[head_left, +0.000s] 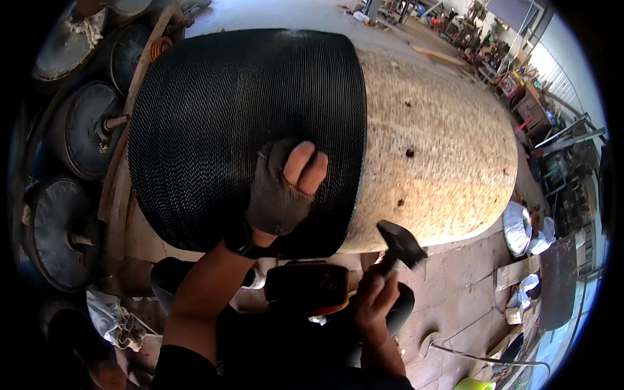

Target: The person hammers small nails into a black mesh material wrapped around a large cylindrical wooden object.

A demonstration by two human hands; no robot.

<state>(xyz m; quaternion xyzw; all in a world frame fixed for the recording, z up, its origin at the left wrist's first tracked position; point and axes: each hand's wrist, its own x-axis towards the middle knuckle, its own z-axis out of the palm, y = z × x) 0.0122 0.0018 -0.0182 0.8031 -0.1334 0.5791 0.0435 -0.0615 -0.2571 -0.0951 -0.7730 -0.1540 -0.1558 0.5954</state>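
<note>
A big barrel-shaped roller lies crosswise in front of me. Its left part is wrapped in tightly packed black ridged rows (195, 130), while the right part is a bare tan, rough surface (448, 149) with several dark holes. My left hand (286, 185), in a dark fingerless glove, rests against the black rows near their right end. Its fingers are curled closed, and whatever they hold is hidden. In my right hand (377, 299) is a hammer (402, 244), gripped by the handle, its dark head raised beside the lower edge of the bare surface.
A dark container (305, 286) with an orange-red rim sits between my knees. Several round drums with axle stubs (91, 130) stand along the left, beside a wooden beam (117, 188). Tools and machinery clutter the far right. A white bundle (517, 227) lies on the tiled floor.
</note>
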